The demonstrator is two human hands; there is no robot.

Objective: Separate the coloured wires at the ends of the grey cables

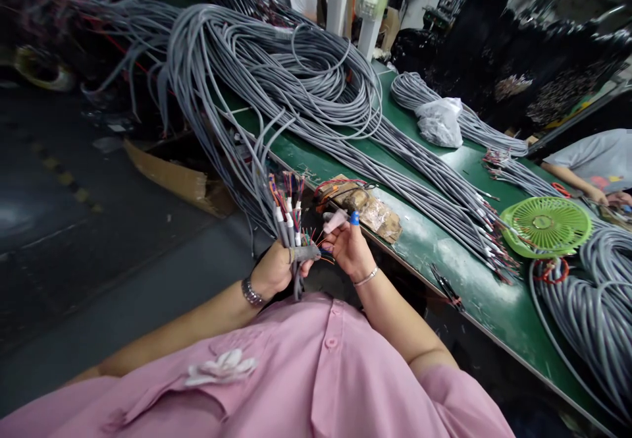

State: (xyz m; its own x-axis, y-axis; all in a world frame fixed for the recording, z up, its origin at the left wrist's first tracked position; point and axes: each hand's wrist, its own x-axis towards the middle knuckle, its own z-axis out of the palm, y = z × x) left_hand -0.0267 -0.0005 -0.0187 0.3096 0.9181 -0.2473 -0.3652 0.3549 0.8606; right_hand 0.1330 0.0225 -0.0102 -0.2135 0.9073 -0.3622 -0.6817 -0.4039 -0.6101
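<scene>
My left hand [275, 271] is closed around a small bundle of grey cables [297, 273], held upright in front of my shirt. A grey wrap [305, 253] lies across the bundle, apparently on my left thumb. White bands and splayed coloured wires [288, 191] show at the cables' upper ends. Just to the right, my right hand [351, 248] has its fingers bent in at thin coloured wires [318, 240] that fan out beside the left thumb. Blue tape [355, 218] covers one of its fingertips and a pale wrap [336, 220] another. The exact pinch point is too small to make out.
Long coils of grey cable [276, 69] cover the green table [424, 253]. A brown taped piece [378, 214] lies at its near edge, tweezer-like tools [447, 286] farther right. A green fan [546, 227] stands beyond; another person [592, 161] works at right. A cardboard box [172, 178] sits lower left.
</scene>
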